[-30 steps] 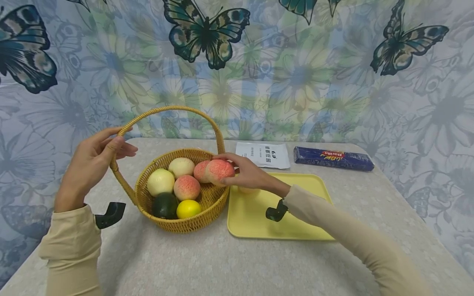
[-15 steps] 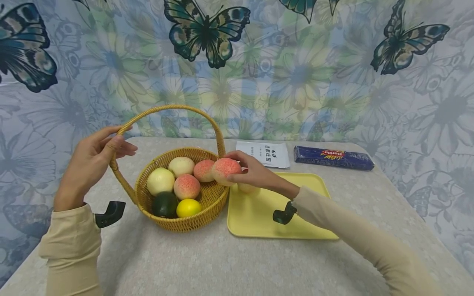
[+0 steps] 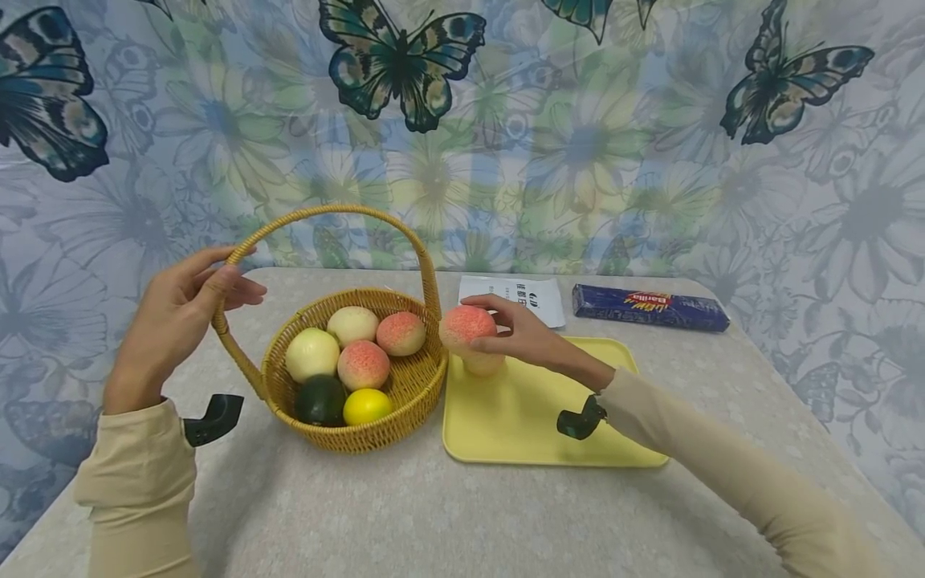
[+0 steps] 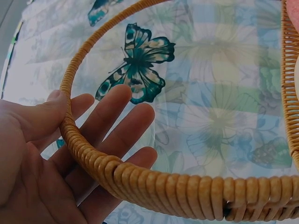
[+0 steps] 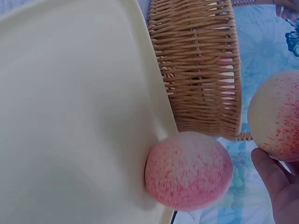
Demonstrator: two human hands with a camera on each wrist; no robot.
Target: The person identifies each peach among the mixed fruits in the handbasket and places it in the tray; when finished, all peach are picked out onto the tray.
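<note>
My left hand point(image 3: 177, 309) pinches the left side of the wicker basket's handle point(image 3: 336, 209) between thumb and index finger, the other fingers spread loosely behind it. My right hand point(image 3: 523, 335) grips a pink-and-cream peach point(image 3: 466, 326) by its side, just right of the basket point(image 3: 419, 409) and above the yellow tray point(image 3: 535, 433). Below it a second peach point(image 5: 189, 172) lies at the tray's edge, partly hidden in the head view. Inside the basket are two more peaches point(image 3: 364, 365), two pale yellow-green round fruits point(image 3: 312, 355), a dark green fruit point(image 3: 320, 400) and a yellow lemon point(image 3: 368, 407).
Behind the tray lies a white packet point(image 3: 545, 301) with dark print, partly covered by my right hand. A dark blue Barilla pasta pack point(image 3: 650, 308) lies at the back right. A butterfly-patterned cloth point(image 3: 578, 185) hangs behind the table point(image 3: 347, 514).
My right hand has carried the peach rightward, out from over the basket to above the tray's left end. My left hand keeps its hold on the handle.
</note>
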